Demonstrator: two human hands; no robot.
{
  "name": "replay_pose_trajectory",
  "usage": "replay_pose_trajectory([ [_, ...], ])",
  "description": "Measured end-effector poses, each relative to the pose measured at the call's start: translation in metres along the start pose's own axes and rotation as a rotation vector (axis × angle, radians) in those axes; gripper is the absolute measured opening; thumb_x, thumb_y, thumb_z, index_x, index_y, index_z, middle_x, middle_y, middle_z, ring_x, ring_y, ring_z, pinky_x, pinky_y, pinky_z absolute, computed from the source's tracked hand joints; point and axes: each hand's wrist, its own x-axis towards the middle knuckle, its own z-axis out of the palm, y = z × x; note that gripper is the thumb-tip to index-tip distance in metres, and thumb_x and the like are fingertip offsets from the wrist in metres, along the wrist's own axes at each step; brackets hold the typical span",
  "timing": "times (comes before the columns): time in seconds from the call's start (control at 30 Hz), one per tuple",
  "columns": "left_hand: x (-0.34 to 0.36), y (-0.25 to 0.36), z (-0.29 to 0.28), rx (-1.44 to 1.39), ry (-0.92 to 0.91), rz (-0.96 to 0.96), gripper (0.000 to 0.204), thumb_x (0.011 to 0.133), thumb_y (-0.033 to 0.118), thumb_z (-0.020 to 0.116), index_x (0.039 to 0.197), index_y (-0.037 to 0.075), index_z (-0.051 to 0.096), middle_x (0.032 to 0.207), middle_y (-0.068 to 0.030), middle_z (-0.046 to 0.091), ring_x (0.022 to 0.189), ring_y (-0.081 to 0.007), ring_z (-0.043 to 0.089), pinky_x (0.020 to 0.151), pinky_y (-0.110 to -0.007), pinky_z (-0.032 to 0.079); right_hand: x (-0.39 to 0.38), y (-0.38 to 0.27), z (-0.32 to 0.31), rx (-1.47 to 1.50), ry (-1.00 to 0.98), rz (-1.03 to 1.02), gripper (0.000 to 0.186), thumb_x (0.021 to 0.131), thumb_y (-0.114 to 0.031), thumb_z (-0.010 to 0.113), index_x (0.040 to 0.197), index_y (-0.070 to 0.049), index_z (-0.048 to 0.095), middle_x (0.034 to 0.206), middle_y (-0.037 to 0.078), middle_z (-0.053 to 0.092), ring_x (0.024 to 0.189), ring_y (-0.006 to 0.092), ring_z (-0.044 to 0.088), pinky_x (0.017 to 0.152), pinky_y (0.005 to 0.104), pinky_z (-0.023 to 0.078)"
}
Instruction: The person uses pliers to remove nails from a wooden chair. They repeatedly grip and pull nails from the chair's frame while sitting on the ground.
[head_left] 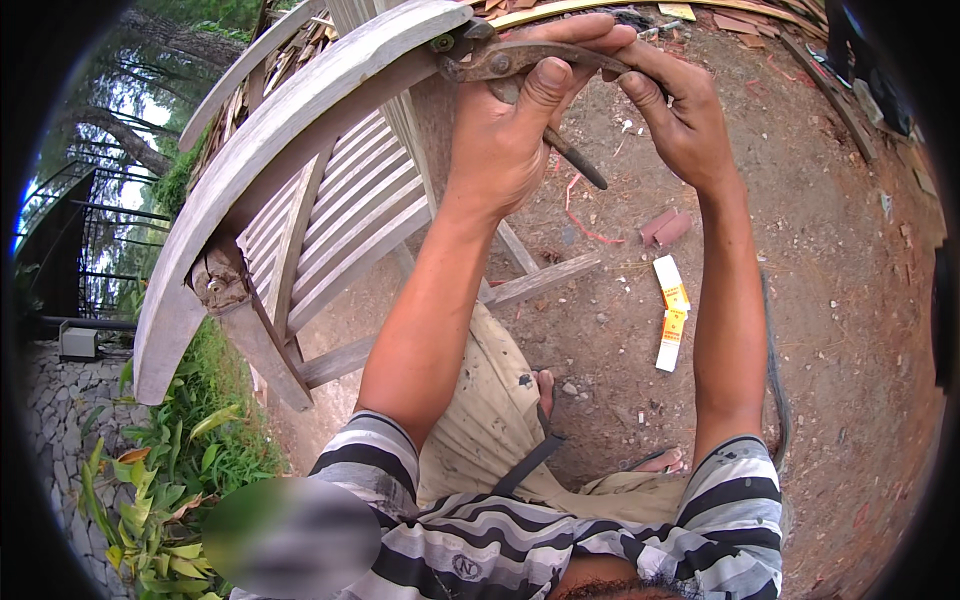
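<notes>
Both my hands are on a pair of rusty pincers [498, 62], held at the top of the view. My left hand [495, 150] is closed around the tool, its thumb over the upper handle, while a dark-tipped second handle sticks out below it. The fingers of my right hand [688, 110] pinch the far end of the upper handle. The jaws are at the end of a weathered wooden armrest [290, 105], beside a small dark metal piece [462, 42]; whether they grip it I cannot tell. The armrest belongs to a slatted wooden chair [350, 190] at the left.
On the dirt floor lie white-and-orange small packets [670, 285] and reddish tile-like pieces [665, 228]. A dark cable [776, 370] runs at the right. Wood scraps [745, 22] are piled at the back; green plants [160, 520] stand at the lower left.
</notes>
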Motion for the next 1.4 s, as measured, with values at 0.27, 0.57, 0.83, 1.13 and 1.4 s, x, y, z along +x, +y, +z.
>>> replay_pose_trajectory([
  [0.27,0.001,0.001,0.004,-0.03,0.002,0.004,0.06,0.104,0.033,0.062,0.146,-0.008,0.05,0.142,-0.0258,0.059,0.137,-0.0335,0.056,0.119,-0.045,0.043,0.003,-0.002,0.001,-0.011,0.028,-0.026,0.031,0.105,-0.017,0.062,0.129,0.002,0.068,0.106,0.012,0.076,0.098,0.0197,0.07,0.088,0.0334,0.054],
  [0.57,0.004,0.004,0.001,0.018,-0.009,0.001,0.061,0.106,0.031,0.059,0.147,-0.012,0.045,0.147,-0.0302,0.054,0.139,-0.0382,0.052,0.12,-0.047,0.043,0.006,-0.004,-0.005,-0.01,-0.011,-0.001,0.031,0.105,-0.017,0.062,0.13,0.0,0.068,0.105,0.012,0.076,0.097,0.0187,0.07,0.085,0.0334,0.054],
  [0.83,0.004,0.003,-0.003,0.01,-0.013,0.02,0.056,0.106,0.027,0.058,0.146,-0.012,0.047,0.144,-0.028,0.056,0.138,-0.0374,0.053,0.118,-0.047,0.045,0.009,-0.004,-0.007,-0.039,-0.012,-0.014,0.031,0.105,-0.016,0.062,0.131,0.0,0.068,0.106,0.011,0.076,0.099,0.0191,0.07,0.088,0.033,0.054],
  [1.13,0.009,-0.011,0.015,0.08,0.099,0.276,0.036,0.098,0.034,0.072,0.1,-0.001,0.069,0.097,-0.0127,0.073,0.098,-0.023,0.072,0.092,-0.037,0.058,-0.003,-0.002,0.012,0.054,0.084,0.055,0.031,0.105,-0.016,0.063,0.13,0.002,0.067,0.106,0.011,0.075,0.099,0.0157,0.069,0.089,0.0307,0.054],
  [1.4,0.005,-0.007,0.019,0.097,0.289,0.11,0.027,0.1,0.024,0.073,0.087,0.001,0.067,0.078,-0.0074,0.069,0.079,-0.0174,0.07,0.08,-0.033,0.058,-0.016,-0.019,0.065,0.143,0.308,0.081,0.023,0.103,-0.014,0.065,0.121,-0.001,0.071,0.095,0.016,0.077,0.091,0.021,0.076,0.078,0.0334,0.057],
])
